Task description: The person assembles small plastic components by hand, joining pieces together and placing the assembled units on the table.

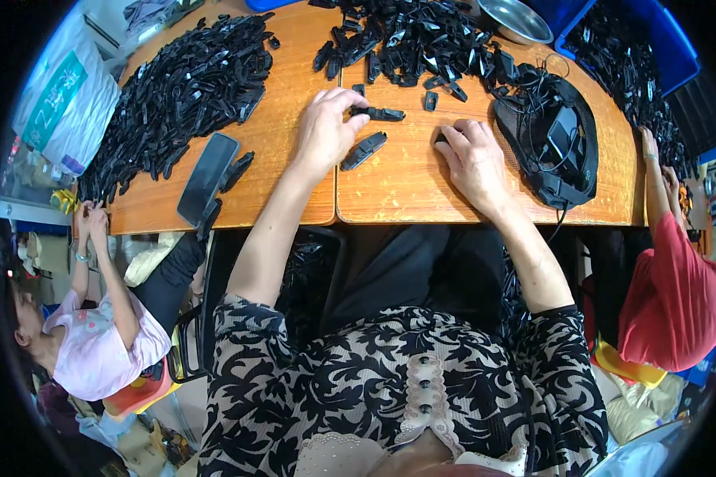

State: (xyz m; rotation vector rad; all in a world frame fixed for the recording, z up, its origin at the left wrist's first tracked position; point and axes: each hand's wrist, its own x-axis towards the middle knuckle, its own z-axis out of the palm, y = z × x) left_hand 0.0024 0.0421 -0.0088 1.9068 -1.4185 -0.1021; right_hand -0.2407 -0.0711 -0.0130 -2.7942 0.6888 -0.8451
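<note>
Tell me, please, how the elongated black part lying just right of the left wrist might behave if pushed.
The black part looks like hard, moulded plastic, so it would probably stay stiff. Its long, low shape suggests it would slide across the wooden table rather than roll. Its slim build hints at little weight, though its inside is hidden.

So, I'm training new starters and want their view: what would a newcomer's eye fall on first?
Probably the black heaps on the wooden table: one heap spreads over its left, another lies at its far middle. Next, the blue bin at the upper right, holding more black pieces. Then, at the centre, the left hand with its fingertips at a black part.
</note>
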